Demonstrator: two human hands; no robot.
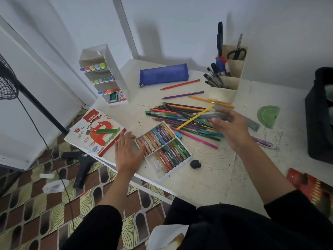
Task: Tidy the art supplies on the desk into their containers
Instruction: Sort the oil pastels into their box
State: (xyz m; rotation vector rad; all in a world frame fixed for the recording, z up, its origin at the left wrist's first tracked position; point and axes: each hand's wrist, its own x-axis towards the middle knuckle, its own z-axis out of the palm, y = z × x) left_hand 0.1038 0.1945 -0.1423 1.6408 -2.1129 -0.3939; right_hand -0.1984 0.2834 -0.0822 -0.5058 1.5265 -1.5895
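A heap of coloured pencils and pens (pixel 180 112) lies in the middle of the white desk (pixel 212 177). My right hand (pixel 232 127) hovers over the heap's right end and pinches a blue pen (pixel 215 115) between thumb and fingers; the hand is blurred. An open tray of oil pastels (pixel 182 164) sits near the front edge. My left hand (pixel 126 152) lies flat with straight fingers against the tray's left side. The pastel box lid (pixel 97 130) lies to the left with a green pastel (pixel 106 131) on it. A beige desk organizer (pixel 227 87) holds pens and scissors.
A blue pencil case (pixel 164 73) and a white marker rack (pixel 106 76) stand at the back. A blue eraser (pixel 178 134), a black eraser (pixel 195 163), a green protractor (pixel 268 115), a ruler (pixel 252 124) and a purple pen (pixel 263 141) lie loose. A black bag (pixel 319 114) blocks the right.
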